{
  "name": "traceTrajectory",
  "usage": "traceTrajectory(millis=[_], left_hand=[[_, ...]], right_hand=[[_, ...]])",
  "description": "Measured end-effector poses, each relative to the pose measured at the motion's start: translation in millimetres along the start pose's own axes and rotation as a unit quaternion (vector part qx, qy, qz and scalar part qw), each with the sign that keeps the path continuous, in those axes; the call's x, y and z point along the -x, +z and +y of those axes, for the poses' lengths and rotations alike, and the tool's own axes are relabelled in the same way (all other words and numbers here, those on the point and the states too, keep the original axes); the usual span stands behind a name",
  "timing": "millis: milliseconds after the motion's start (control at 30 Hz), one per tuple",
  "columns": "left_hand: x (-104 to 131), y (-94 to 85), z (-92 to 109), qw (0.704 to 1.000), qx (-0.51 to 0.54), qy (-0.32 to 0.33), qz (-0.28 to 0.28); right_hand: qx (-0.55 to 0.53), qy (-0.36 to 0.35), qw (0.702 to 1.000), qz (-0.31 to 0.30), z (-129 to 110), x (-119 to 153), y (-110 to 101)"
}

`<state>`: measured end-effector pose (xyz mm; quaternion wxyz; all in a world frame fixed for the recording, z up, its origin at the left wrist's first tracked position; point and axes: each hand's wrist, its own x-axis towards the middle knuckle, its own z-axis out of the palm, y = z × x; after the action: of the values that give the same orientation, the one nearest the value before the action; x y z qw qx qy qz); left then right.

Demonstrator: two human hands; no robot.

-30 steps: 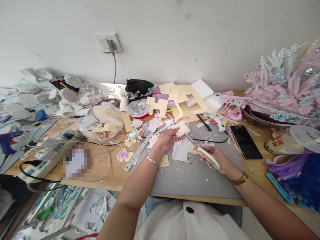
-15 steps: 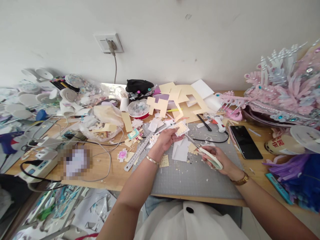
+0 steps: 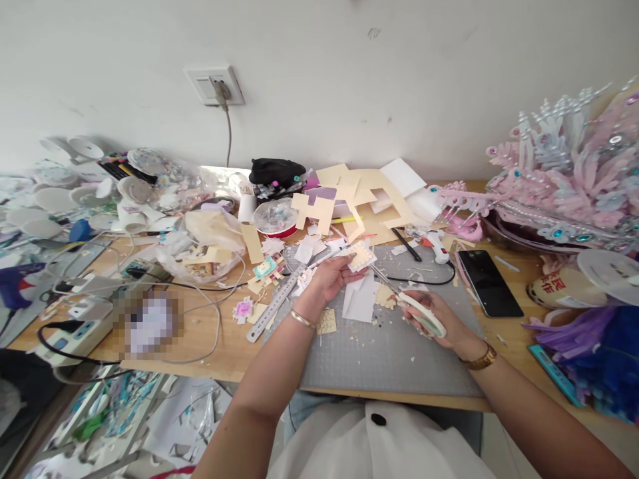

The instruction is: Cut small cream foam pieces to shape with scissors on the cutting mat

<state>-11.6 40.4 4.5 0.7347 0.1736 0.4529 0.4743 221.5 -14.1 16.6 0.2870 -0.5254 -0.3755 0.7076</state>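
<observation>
My left hand (image 3: 335, 277) pinches a small cream card (image 3: 361, 257) with a white scalloped border, held above the cutting mat. In my right hand (image 3: 433, 311) is a pair of scissors with pale handles (image 3: 423, 315); my fingers are wrapped round them. The scissor blades point up and left, and their tips are at the card's lower right edge. Whether they touch it I cannot tell. White paper (image 3: 359, 299) and a cream scrap (image 3: 385, 297) lie beneath. A patterned cream square (image 3: 327, 322) is beside my left wrist, and a steel ruler (image 3: 273, 309) lies left of it.
Cut cream sheets (image 3: 379, 193) are piled behind the grey cutting mat (image 3: 389, 366). A glue gun (image 3: 438, 247), a phone (image 3: 490, 283) and a drink cup (image 3: 556, 286) stand or lie rightward. Power strips (image 3: 84, 332) and loose cables are on the left.
The view has shifted very slightly. Both hands, the card and the scissors keep almost the same positions.
</observation>
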Motion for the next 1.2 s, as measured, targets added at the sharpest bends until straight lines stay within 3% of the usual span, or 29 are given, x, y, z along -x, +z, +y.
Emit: traceTrajectory(millis=[1200], left_hand=[[-1.3,-0.8,-3.1,1.0,-0.01,0.006,-0.001]], right_hand=[[0.02,0.021,0.999,0.042,8.6,-7.8,2.0]])
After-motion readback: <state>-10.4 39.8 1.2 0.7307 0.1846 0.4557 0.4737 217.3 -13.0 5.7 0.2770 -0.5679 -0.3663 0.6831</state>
